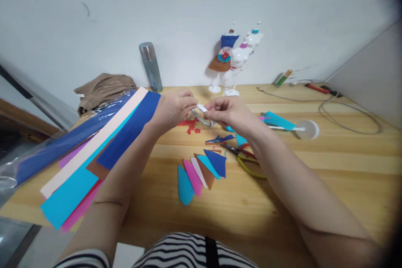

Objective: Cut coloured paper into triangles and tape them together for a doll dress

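Observation:
Between my two hands is a small white strip [202,108]. My left hand [177,106] pinches its left end, and my right hand [226,112] pinches the right end. Just below the strip, a pale roll of tape [201,119] shows partly; what supports it is unclear. Small red flower pieces [194,129] lie on the table under my hands. Nearer me, several cut pieces in blue, brown, pink and turquoise [186,185] are fanned out. Scissors with yellow handles [249,168] rest beside my right forearm, partly covered by it.
Long coloured sheets [125,142] lie at the left, by a plastic-wrapped blue roll [72,146] and brown cloth [105,88]. A thermos [150,67] and small white mannequins [241,55] stand at the wall. A cable [345,123] and a fallen stand [307,130] are at the right.

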### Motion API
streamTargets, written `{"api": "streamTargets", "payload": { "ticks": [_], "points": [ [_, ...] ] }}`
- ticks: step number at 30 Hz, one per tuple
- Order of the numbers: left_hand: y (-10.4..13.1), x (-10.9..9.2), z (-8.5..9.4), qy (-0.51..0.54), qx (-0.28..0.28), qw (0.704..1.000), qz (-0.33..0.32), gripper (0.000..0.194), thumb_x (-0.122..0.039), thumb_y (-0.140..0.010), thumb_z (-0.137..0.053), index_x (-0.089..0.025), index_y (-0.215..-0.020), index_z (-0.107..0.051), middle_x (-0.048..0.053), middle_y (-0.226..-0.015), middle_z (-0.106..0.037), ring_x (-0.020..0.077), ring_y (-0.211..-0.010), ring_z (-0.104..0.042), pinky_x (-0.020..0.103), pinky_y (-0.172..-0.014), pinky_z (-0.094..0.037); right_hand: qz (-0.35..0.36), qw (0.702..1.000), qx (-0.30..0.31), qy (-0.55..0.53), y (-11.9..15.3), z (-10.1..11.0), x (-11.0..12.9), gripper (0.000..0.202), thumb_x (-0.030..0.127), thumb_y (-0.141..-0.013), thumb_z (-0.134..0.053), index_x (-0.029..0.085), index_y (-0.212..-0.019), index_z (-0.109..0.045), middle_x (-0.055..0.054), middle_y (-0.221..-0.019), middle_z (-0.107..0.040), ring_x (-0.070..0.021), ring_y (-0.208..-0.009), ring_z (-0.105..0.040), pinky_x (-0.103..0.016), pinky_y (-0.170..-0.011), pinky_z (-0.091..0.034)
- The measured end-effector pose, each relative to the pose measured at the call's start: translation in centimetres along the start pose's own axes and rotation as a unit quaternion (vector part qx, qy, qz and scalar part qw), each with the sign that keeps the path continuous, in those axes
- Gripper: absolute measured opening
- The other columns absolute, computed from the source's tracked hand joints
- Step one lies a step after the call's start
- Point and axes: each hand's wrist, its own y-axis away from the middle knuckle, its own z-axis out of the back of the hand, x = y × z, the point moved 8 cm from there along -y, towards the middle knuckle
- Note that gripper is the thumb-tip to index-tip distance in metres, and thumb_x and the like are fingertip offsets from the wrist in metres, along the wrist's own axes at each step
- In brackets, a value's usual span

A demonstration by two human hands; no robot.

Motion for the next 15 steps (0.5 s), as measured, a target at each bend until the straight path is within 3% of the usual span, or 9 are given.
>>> {"api": "streamTargets", "payload": {
  "ticks": [4,7,11,15],
  "points": [
    [-0.2,-0.3,0.7,0.044,0.010,0.999,0.019,0.017,-0.021,-0.095,-0.063,-0.018,-0.085,-0.076,0.008,-0.096,-0.079,0.0195,-0.092,-0.072,0.031,-0.088,-0.054,0.015,0.998,0.030,-0.050,-0.4,0.0,-0.2,0.029,0.042,-0.064,-0.088,0.019,-0.075,-0.074,0.000,-0.061,-0.067,-0.0062,-0.046,-0.036,-0.026,-0.044,-0.019],
    [-0.1,0.2,0.6,0.144,0.035,0.984,0.094,0.012,-0.020,-0.090,-0.065,-0.017,-0.080,-0.070,0.008,-0.099,-0.080,0.0172,-0.087,-0.071,0.030,-0.084,-0.056,0.018,0.994,0.062,-0.087,-0.8,-0.1,-0.5,0.034,0.043,-0.063,-0.093,0.019,-0.078,-0.074,0.001,-0.062,-0.068,-0.0086,-0.050,-0.047,-0.025,-0.047,-0.032],
    [0.6,0.8,-0.4,0.307,0.105,0.922,0.209,0.012,-0.022,-0.089,-0.069,-0.015,-0.079,-0.067,0.009,-0.089,-0.079,0.0170,-0.079,-0.073,0.028,-0.076,-0.059,0.019,0.985,0.117,-0.122,-1.0,-0.6,-1.0,0.039,0.050,-0.068,-0.095,0.019,-0.082,-0.074,0.000,-0.065,-0.068,-0.0130,-0.056,-0.058,-0.028,-0.055,-0.049],
    [1.2,0.5,-0.9,0.393,0.165,0.867,0.256,0.013,-0.022,-0.086,-0.076,-0.014,-0.081,-0.068,0.007,-0.076,-0.077,0.0168,-0.074,-0.075,0.026,-0.074,-0.060,0.022,0.978,0.147,-0.147,-1.1,-0.9,-1.4,0.046,0.062,-0.080,-0.085,0.018,-0.077,-0.070,0.002,-0.063,-0.061,-0.0077,-0.045,-0.041,-0.027,-0.046,-0.042]
  ]
}}
